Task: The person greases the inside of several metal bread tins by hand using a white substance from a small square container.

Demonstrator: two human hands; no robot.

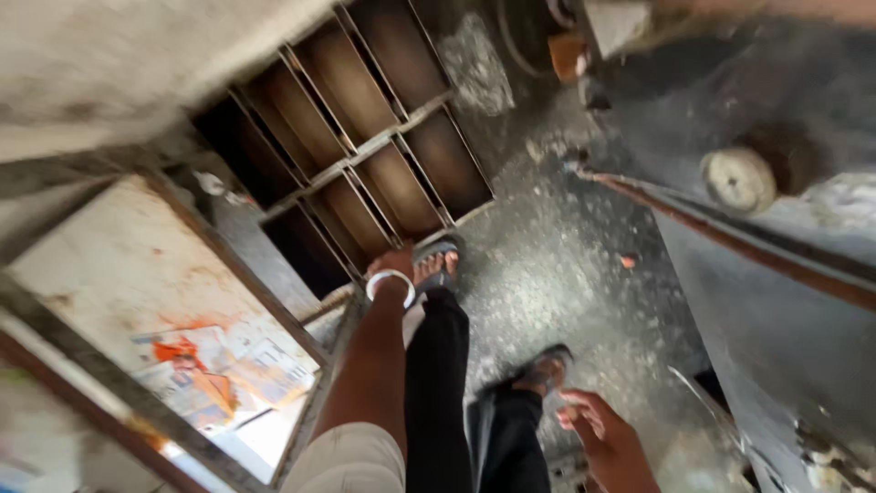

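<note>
Left hand [391,267] grip hidden, touching eight-compartment tray [351,169], right hand [602,434] spread, two sandals [436,256]

Rusty compartmented metal tray [365,164] flat on wet floor

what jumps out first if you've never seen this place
The rusty metal tray of long compartments lies on the floor at top centre. The left hand, a white bangle on its wrist, reaches down to the tray's near edge, beside a sandalled foot. The right hand hangs open and empty at lower right, above the speckled floor.
</note>
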